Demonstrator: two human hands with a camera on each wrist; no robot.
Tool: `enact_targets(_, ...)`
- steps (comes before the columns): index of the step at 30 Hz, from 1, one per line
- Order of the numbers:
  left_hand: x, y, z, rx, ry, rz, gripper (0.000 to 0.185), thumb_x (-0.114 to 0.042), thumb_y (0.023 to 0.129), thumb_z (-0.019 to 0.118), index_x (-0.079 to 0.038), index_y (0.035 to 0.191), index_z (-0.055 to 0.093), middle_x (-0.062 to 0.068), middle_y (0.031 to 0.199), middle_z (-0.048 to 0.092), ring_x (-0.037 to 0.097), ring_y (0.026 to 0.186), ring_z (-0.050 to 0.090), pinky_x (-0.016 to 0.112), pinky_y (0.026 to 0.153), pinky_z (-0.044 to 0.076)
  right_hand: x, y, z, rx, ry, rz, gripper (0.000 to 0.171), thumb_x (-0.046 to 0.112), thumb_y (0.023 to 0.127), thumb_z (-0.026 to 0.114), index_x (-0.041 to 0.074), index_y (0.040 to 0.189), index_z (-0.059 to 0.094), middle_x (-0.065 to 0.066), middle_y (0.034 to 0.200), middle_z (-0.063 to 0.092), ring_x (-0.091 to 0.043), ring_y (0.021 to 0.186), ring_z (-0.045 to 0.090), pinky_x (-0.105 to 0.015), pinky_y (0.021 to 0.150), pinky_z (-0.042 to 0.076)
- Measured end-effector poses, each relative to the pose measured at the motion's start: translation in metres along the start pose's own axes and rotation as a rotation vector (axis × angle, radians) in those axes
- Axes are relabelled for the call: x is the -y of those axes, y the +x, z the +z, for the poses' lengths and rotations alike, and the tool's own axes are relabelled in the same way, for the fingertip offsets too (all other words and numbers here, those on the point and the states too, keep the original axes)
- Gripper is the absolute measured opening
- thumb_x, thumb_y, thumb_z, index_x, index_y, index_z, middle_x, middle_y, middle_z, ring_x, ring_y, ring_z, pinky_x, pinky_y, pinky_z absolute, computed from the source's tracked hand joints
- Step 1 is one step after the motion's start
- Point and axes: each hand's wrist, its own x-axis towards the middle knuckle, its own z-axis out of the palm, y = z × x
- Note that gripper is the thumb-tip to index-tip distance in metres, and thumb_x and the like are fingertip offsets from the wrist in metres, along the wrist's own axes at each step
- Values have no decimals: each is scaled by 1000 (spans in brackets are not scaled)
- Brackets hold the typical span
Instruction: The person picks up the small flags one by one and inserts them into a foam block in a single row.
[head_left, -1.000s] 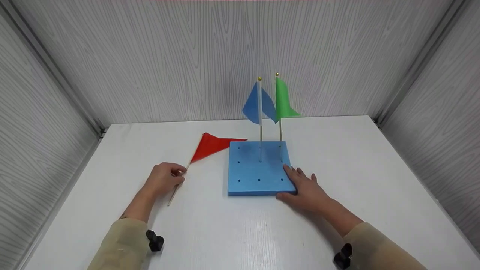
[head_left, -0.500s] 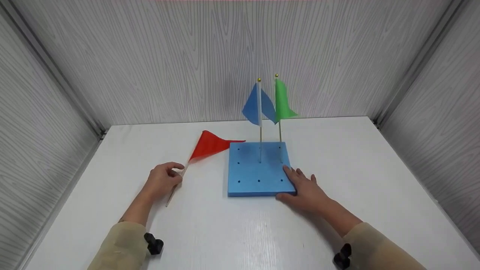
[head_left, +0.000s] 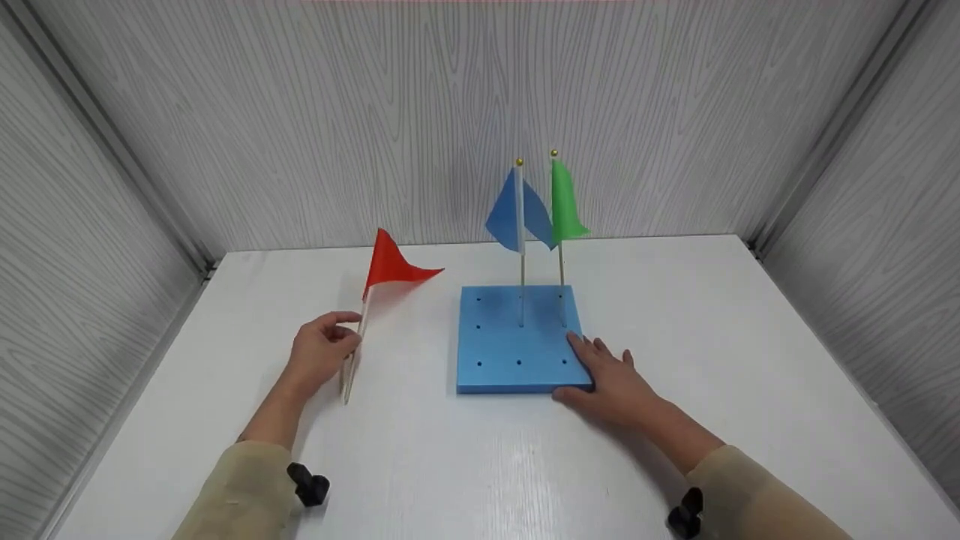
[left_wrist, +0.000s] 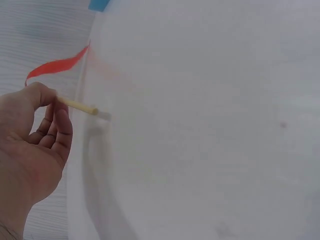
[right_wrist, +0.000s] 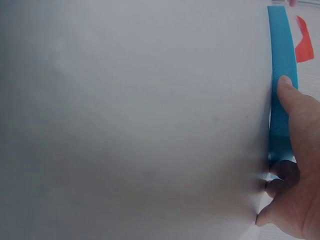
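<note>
My left hand (head_left: 321, 349) pinches the thin wooden stick of a red pennant flag (head_left: 387, 262) between thumb and fingertips. The stick leans, its cloth end raised and its lower end close over the white table. In the left wrist view the stick's bare end (left_wrist: 85, 107) sticks out past the thumb. To the right lies a square blue pegboard (head_left: 499, 346) with small holes. My right hand (head_left: 619, 386) holds its near right corner, thumb against the front face, other fingers along the right side. A blue flag (head_left: 502, 217) and a green flag (head_left: 565, 206) stand upright in the board.
The white tabletop (head_left: 420, 465) is bounded by a grey wood-grain panel (head_left: 300, 150) at the back and similar panels at both sides. Both flags in the board carry gold ball tips. A small black device is worn at each sleeve.
The red flag has been lifted from lying flat to a more upright lean, its cloth swinging up and left, away from the board. The right hand and the board stay put.
</note>
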Motion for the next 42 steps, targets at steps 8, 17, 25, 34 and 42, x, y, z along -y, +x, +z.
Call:
enact_targets(8, -30, 1, 9, 19, -53, 24, 45, -12, 105, 63, -7, 150, 57, 14, 114, 66, 22, 99, 64, 27, 88, 56, 1, 0, 1, 2, -2, 8, 104, 68, 93, 69, 23, 172, 18, -17, 172, 28, -39, 161, 17, -67, 126, 3)
enact_targets(17, -53, 9, 26, 59, -84, 46, 39, -13, 106, 63, -4, 144, 64, 15, 118, 66, 23, 101, 63, 40, 98, 56, 1, 1, 1, 4, -1, 12, 105, 68, 93, 69, 22, 172, 18, -18, 172, 28, -39, 161, 17, -66, 126, 3)
enact_targets(25, -73, 14, 41, 79, -138, 97, 28, -12, 107, 63, -1, 131, 69, 20, 118, 68, 22, 99, 64, 30, 90, 56, 1, 2, 2, -12, 10, -16, 102, 66, 94, 69, 20, 171, 20, -19, 170, 31, -40, 160, 20, -70, 124, 4)
enact_targets(34, -98, 17, 56, 57, -209, 132, 20, -11, 105, 65, -6, 125, 68, 15, 118, 66, 25, 103, 66, 28, 92, 57, 4, 1, 1, -2, 16, -14, 103, 65, 94, 70, 20, 171, 20, -17, 171, 29, -40, 160, 19, -70, 124, 4)
enact_targets(42, -113, 22, 70, 51, -229, 202, 19, -11, 106, 64, -7, 124, 65, 11, 119, 66, 25, 108, 67, 36, 101, 55, 3, 1, 1, -2, 13, -16, 103, 67, 94, 69, 21, 171, 20, -17, 171, 30, -41, 160, 19, -70, 124, 4)
